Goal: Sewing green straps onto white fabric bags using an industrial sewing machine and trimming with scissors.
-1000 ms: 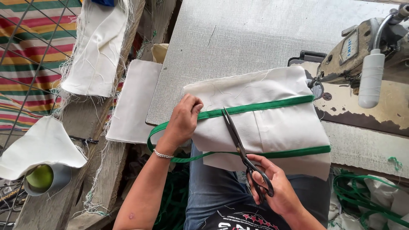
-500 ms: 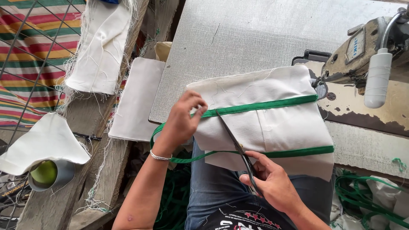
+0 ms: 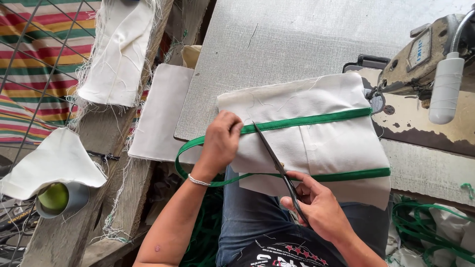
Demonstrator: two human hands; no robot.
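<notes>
The cream cloth bag (image 3: 316, 138) lies flat at the bench edge, overhanging my lap. Its green strap (image 3: 307, 120) runs across it in two bands and loops off the left side. The dark scissors (image 3: 274, 160) lie slanted across it.

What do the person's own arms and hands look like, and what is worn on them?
Both forearms are bare, with no sleeves or gloves showing in the head view. The left hand has a thin silver-coloured bracelet around its wrist. The right hand shows no ring, watch or band. A small dark mark sits on the left forearm near the elbow.
</notes>
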